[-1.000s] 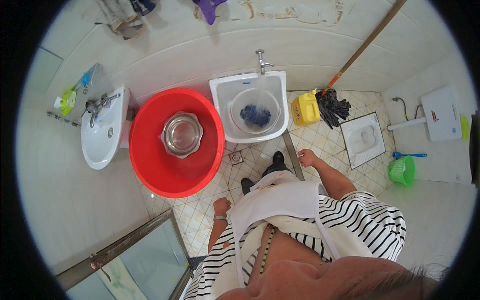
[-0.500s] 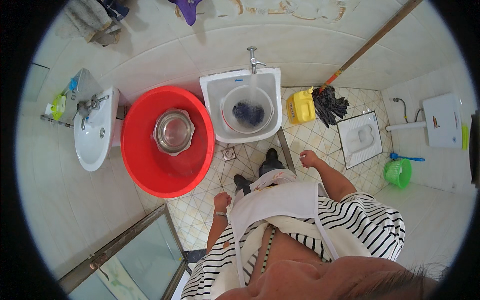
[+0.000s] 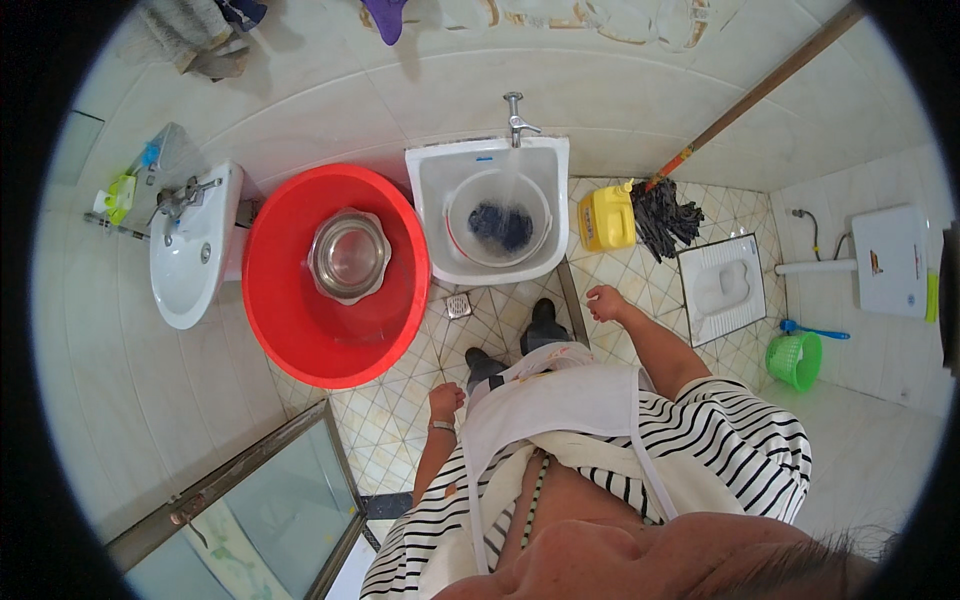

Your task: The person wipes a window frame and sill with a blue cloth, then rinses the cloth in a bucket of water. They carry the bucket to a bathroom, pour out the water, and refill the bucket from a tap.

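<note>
One loose fist, your left hand (image 3: 446, 402), hangs at 7 o'clock in view, while your right hand (image 3: 604, 303) is half-open at 3, nothing visible in either. At 12, water runs from the tap (image 3: 517, 125) into the whitish bucket (image 3: 468, 198) of dark blue contents (image 3: 500, 228) inside your sink (image 3: 490, 279); the red tub (image 3: 345, 335) holding a metal bowl (image 3: 350, 256) sits at 9.

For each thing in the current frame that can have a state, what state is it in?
Sink tap, running
Bucket, upright in the sink, under the tap
Dark blue cloth-like item, inside the bucket
Red tub, upright, holding the metal basin
Yellow jug, standing upright
Mop, head down, handle leaning
Left hand, fingers curled, nothing visible in it
Right hand, fingers loosely bent, nothing visible in it
</note>
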`<state>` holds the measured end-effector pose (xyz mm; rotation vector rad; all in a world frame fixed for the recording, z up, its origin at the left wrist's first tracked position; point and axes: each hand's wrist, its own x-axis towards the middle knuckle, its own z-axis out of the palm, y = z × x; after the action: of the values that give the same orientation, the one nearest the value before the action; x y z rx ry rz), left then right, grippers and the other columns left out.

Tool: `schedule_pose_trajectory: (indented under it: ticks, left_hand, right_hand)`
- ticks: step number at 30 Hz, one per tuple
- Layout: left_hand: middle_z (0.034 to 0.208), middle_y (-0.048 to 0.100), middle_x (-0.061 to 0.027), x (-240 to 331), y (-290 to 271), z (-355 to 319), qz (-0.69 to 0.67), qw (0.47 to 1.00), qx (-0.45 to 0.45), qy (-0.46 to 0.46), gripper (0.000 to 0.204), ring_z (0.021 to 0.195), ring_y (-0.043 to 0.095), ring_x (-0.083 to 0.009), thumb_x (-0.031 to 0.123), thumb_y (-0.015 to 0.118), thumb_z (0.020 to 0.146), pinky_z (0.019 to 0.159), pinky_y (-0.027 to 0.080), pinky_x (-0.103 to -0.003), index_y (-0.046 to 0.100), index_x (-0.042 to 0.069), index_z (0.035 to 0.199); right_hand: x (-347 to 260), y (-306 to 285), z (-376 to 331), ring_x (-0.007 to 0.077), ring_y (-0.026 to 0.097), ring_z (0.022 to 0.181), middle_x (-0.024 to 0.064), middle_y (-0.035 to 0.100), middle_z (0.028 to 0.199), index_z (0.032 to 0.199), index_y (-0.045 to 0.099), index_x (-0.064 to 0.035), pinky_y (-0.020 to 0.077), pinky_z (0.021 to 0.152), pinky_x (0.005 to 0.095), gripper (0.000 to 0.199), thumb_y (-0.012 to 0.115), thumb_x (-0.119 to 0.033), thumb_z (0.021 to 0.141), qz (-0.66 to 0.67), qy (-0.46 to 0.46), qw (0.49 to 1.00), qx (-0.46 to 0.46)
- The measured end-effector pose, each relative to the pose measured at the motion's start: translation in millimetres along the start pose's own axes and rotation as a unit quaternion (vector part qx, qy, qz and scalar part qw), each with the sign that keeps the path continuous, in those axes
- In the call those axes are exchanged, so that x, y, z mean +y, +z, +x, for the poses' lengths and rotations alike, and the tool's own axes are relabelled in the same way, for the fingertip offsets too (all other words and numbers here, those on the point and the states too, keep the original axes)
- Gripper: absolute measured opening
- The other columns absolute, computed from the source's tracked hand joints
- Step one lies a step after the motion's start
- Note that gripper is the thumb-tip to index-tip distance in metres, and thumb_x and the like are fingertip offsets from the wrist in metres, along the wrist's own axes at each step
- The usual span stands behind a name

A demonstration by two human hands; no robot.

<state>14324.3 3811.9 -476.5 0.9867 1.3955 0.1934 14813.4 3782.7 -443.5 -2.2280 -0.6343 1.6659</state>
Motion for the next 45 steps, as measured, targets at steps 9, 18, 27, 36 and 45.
schedule_pose_trajectory:
  ticks: [9, 18, 27, 36, 45]
  left_hand:
    - [0.076, 0.062, -0.0094, -1.4, -4.4, 3.6, -0.112, 0.989, 0.0, -0.093, 0.009, 0.058, 0.061, -0.0182, 0.009, 0.056, 0.082, 0.045, 0.045, -0.027, 0.059, 0.002, 0.087]
    - [0.076, 0.063, -0.0094, -9.5, -6.6, 1.8, -0.182, 0.973, 0.02, -0.142, 0.009, 0.06, 0.062, -0.0185, 0.01, 0.057, 0.081, 0.046, 0.046, -0.027, 0.059, 0.002, 0.086]
    - [0.076, 0.064, -0.0094, -11.8, -10.4, -7.5, -0.197, 0.966, 0.053, -0.157, 0.013, 0.059, 0.062, -0.0172, 0.01, 0.057, 0.08, 0.048, 0.048, -0.027, 0.06, 0.002, 0.09]
    - [0.071, 0.062, -0.0084, -2.3, -4.2, -9.4, -0.195, 0.968, 0.045, -0.152, 0.009, 0.055, 0.059, -0.0159, 0.01, 0.057, 0.08, 0.044, 0.045, -0.026, 0.061, 0.002, 0.085]
    - [0.07, 0.062, -0.0092, -3.3, -0.9, -5.3, -0.212, 0.964, 0.02, -0.159, 0.01, 0.055, 0.06, -0.0181, 0.007, 0.055, 0.082, 0.044, 0.044, -0.026, 0.061, 0.002, 0.089]
  right_hand:
    - [8.1, 8.9, -11.5, 0.0183, 0.057, 0.051, 0.0093, 0.06, 0.067, 0.112, 0.055, -0.002, 0.0461, 0.043, 0.0322, 0.03, 0.058, -0.005, 0.082, 0.019, 0.021, 1.0, -0.006]
    - [27.9, 29.7, -18.7, 0.0179, 0.059, 0.052, 0.0095, 0.06, 0.065, 0.111, 0.056, -0.0027, 0.0473, 0.043, 0.0329, 0.028, 0.057, -0.006, 0.084, 0.01, 0.025, 1.0, -0.002]
    - [28.3, 35.1, -16.6, 0.0184, 0.06, 0.052, 0.0105, 0.061, 0.067, 0.113, 0.056, -0.0029, 0.0475, 0.043, 0.0328, 0.03, 0.056, -0.006, 0.084, -0.025, 0.004, 0.999, -0.019]
    - [27.7, 31.9, -15.6, 0.0192, 0.059, 0.052, 0.0107, 0.06, 0.068, 0.114, 0.056, -0.0044, 0.0457, 0.041, 0.0332, 0.03, 0.058, -0.007, 0.084, 0.022, 0.038, 0.999, -0.011]
    - [32.3, 29.3, -12.6, 0.0185, 0.058, 0.052, 0.0105, 0.061, 0.069, 0.113, 0.057, -0.0046, 0.047, 0.043, 0.0328, 0.029, 0.058, -0.007, 0.084, 0.002, 0.024, 1.0, -0.019]
